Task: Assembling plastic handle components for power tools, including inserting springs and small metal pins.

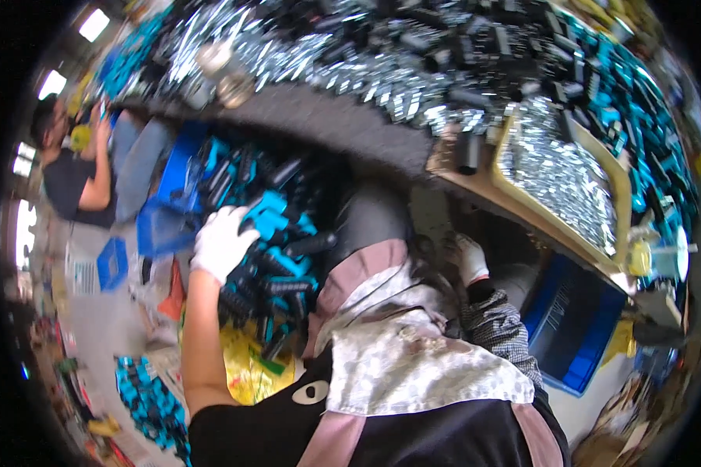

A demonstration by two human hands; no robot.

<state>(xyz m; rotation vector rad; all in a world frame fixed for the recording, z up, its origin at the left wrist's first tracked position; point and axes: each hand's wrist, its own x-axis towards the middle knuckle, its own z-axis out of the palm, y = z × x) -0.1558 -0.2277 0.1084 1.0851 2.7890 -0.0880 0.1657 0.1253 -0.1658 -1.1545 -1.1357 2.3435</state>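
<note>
My left hand [224, 245], in a white glove, is at the left edge of a heap of teal-and-black plastic handle-like pieces [269, 214]. Its fingers are apart and reach over the pieces, with nothing seen in its grip. Farther right, my right hand [470, 259], also in a white glove, is low beside a dark, blurred object [436, 247] under the bench edge. Its fingers are smeared and partly hidden, so I cannot tell what they hold. A patterned apron [420, 362] covers my lap.
Shiny metal pieces [327, 70] and black parts cover the bench ahead; a tray [557, 175] of small silver pieces stands at right. Blue crates [576, 323] flank me. A seated person [86, 167] works at far left. A lidded cup [662, 255] stands at right.
</note>
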